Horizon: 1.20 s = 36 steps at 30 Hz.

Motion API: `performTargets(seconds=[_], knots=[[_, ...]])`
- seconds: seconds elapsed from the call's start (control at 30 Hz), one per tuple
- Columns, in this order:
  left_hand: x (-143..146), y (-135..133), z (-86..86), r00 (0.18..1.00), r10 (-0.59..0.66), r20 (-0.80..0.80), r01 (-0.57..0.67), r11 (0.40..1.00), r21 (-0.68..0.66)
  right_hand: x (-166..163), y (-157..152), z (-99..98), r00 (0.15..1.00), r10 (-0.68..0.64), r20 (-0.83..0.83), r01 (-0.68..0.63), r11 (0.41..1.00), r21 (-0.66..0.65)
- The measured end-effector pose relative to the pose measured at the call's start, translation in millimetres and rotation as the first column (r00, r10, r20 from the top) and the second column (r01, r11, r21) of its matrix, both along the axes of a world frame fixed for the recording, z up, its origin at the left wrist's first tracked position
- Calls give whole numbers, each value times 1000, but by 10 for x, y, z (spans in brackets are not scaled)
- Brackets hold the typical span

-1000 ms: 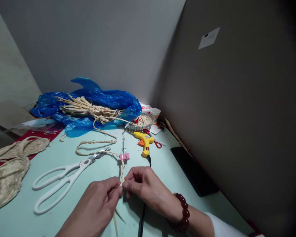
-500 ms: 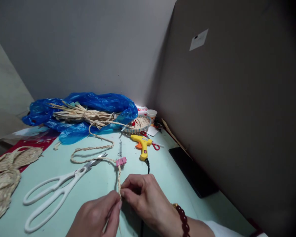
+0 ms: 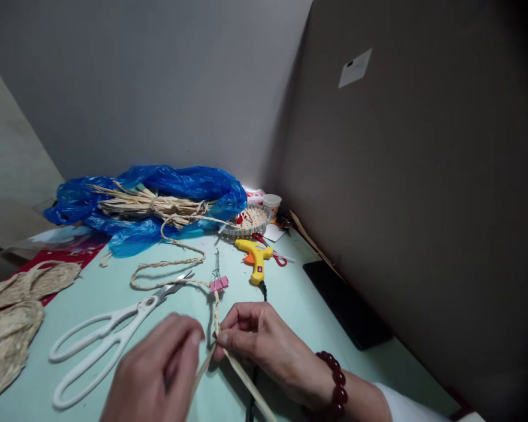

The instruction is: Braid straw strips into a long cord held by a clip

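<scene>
A thin straw braid (image 3: 217, 310) runs toward me from a pink binder clip (image 3: 219, 285). My right hand (image 3: 257, 343), a dark red bead bracelet at its wrist, pinches the braid's near end between thumb and forefinger. Two loose straw strands fan out below that pinch. The right-hand strand (image 3: 249, 381) slants down past the wrist. The left-hand strand (image 3: 206, 364) leads down to my left hand (image 3: 156, 369), whose fingers are curled closed around it, partly hidden and slightly blurred. Beyond the clip, the finished braid (image 3: 167, 264) winds back in loops.
White-handled scissors (image 3: 127, 319) lie open on the left, near woven straw soles (image 3: 9, 328). A yellow glue gun (image 3: 256, 258) stands beyond my right hand, its cord passing underneath. Behind are a straw bundle (image 3: 154, 205) on a blue plastic bag (image 3: 180, 179), a basket (image 3: 257, 220) and a black phone (image 3: 347, 305).
My left hand has moved left and away from the braid, drawing a strand outward. My right hand keeps its pinch, and the strands below are now spread apart.
</scene>
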<state>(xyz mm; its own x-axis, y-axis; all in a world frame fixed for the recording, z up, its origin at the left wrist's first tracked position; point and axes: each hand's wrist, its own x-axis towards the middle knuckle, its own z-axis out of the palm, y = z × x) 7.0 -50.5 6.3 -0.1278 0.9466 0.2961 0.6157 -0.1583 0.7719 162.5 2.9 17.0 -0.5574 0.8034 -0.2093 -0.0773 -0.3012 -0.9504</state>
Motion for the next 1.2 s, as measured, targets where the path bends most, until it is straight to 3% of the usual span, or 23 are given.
performTargets(seconds=[0.03,0.07,0.1,0.13,0.2,0.27,0.37,0.67,0.9,0.97,1.2], knots=[[-22,51,49,991,49,125,-34,992,-118,2,-1,-4,1000,3,-2,-3,1000,0],[-44,103,68,962,40,271,37,962,-272,4,-1,-9,1000,4,1,-4,1000,5],[-61,152,60,901,-36,432,225,891,-395,5,-2,-17,1000,-2,11,1,1000,21],[-73,193,30,820,-87,566,387,812,-436,6,-2,-25,1000,-6,30,5,999,48],[-81,246,-62,693,-80,716,529,730,-431,11,-3,-36,995,-18,100,4,991,137],[-80,260,-148,664,-43,746,524,740,-423,20,-10,-31,979,-31,204,-22,968,251],[-80,247,-215,722,-57,690,479,761,-438,46,-38,8,938,-44,344,-99,918,385],[-30,210,-184,814,-18,581,338,828,-448,85,-137,60,757,-255,602,-261,726,636],[-34,229,-188,686,60,725,384,816,-432,58,-96,-14,803,-311,509,-298,531,793],[-45,234,-205,680,64,730,394,808,-438,61,-91,-8,817,-291,498,-288,542,789],[-57,293,-355,694,18,720,378,842,-386,109,11,68,842,-177,509,-266,685,678]])
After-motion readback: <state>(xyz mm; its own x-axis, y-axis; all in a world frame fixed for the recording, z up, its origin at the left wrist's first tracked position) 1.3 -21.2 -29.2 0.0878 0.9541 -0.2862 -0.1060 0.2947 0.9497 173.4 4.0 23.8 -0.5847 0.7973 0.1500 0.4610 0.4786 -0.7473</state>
